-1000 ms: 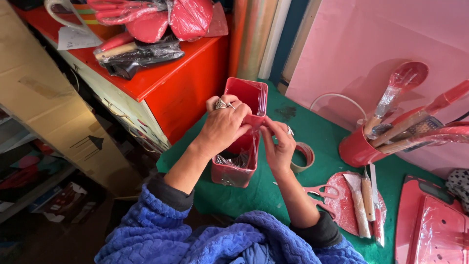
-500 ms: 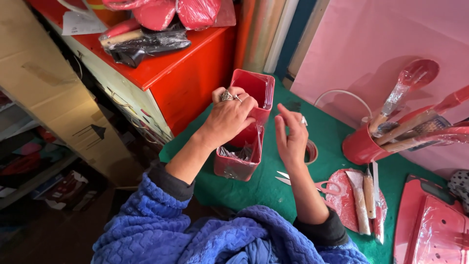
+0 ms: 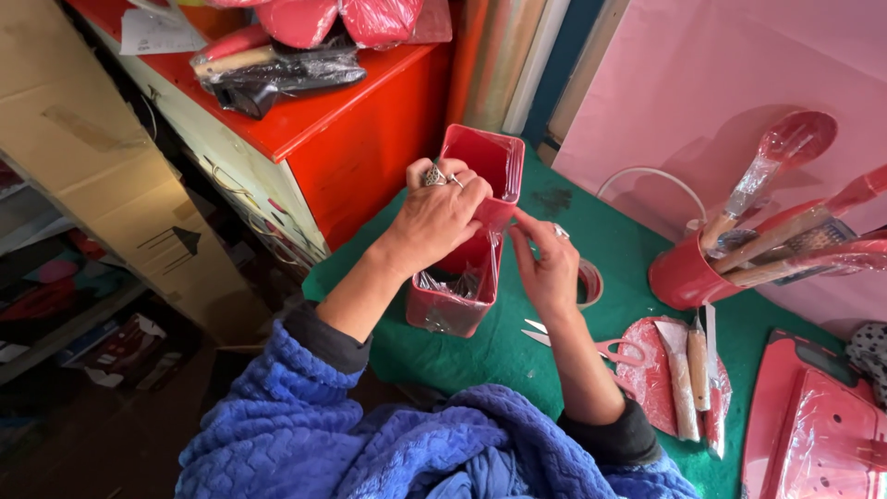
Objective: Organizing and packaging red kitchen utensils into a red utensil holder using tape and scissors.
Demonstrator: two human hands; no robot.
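Two red square containers are stacked on the green tabletop point(image 3: 637, 249). My left hand point(image 3: 439, 217), with rings on its fingers, grips the upper red container point(image 3: 485, 166) around its side. The lower red container point(image 3: 448, 305) has crumpled clear plastic inside. My right hand point(image 3: 545, 263) touches the right side of the upper container with its fingertips. Both arms wear blue fleece sleeves.
A roll of tape point(image 3: 589, 282) and pink-handled scissors point(image 3: 601, 349) lie right of my right hand. A red holder point(image 3: 688, 273) with wrapped utensils stands at the right. Wrapped utensils point(image 3: 688, 379), red boards point(image 3: 822, 434), a red cabinet point(image 3: 360, 139) and a cardboard box point(image 3: 111, 194) surround.
My right hand lifted off the container half a second ago and has now come back to its right side. The view has shifted slightly.
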